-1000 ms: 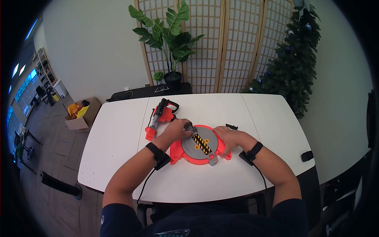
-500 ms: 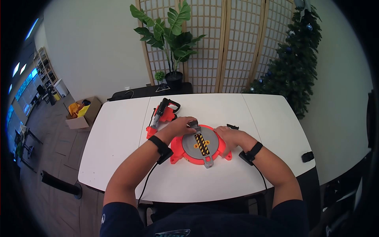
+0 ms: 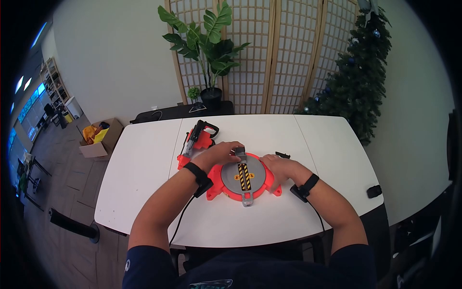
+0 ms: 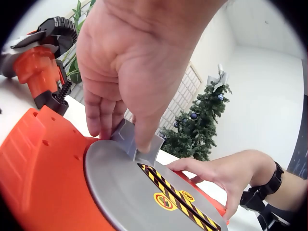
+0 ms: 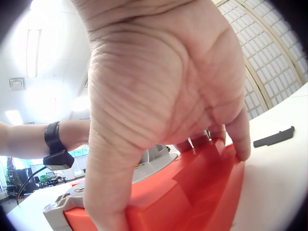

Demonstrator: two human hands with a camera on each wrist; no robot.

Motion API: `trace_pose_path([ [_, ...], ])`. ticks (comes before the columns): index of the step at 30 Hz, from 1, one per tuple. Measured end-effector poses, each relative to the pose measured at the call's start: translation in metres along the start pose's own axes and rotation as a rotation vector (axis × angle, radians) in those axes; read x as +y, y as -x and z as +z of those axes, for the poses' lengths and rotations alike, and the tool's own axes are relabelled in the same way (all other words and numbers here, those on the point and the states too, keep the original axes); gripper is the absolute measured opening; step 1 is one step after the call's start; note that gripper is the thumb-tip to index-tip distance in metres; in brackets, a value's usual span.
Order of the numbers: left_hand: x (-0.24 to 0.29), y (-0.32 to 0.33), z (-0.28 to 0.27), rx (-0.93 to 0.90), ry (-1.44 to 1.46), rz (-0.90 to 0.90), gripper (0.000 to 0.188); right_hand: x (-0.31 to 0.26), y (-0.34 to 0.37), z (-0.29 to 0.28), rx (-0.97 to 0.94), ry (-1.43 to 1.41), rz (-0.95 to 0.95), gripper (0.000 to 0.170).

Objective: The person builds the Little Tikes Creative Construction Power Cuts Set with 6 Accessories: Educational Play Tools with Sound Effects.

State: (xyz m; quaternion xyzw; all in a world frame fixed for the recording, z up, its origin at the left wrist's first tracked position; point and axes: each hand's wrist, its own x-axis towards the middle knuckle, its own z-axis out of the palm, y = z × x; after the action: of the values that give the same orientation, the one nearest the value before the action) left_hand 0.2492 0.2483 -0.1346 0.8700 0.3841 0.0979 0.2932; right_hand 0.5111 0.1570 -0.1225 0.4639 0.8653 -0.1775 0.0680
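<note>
A round red base (image 3: 215,187) with a grey disc (image 3: 231,178) lies on the table. Across the disc runs a black-and-yellow striped strip (image 3: 244,177), with a grey block (image 4: 126,137) at its far end and a grey latch piece (image 3: 247,200) at its near end. The left hand (image 3: 221,155) pinches the grey block between thumb and fingers. Spread over the base's right side, the right hand (image 3: 282,169) grips its red edge, thumb near and fingers far, as the right wrist view shows.
A red and black toy blaster (image 3: 196,139) lies behind the left forearm. Beyond the right hand is a small black piece (image 3: 282,155). A black object (image 3: 374,191) sits at the table's right edge; a cardboard box (image 3: 109,139) stands on the floor at left.
The disc and its striped strip have turned clockwise, the near latch piece swinging left. The left hand has moved slightly away and right with the block. The right hand keeps its place on the base.
</note>
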Motion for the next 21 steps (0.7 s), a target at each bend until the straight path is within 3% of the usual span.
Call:
trace_pose_path([
  [8, 0.009, 0.003, -0.006, -0.095, -0.034, -0.063, 0.056, -0.003, 0.002, -0.001, 0.004, 0.014, 0.011, 0.123],
  [21, 0.017, 0.006, -0.007, -0.087, -0.125, -0.077, 0.054, -0.001, 0.0, 0.001, 0.002, 0.037, 0.006, 0.124],
])
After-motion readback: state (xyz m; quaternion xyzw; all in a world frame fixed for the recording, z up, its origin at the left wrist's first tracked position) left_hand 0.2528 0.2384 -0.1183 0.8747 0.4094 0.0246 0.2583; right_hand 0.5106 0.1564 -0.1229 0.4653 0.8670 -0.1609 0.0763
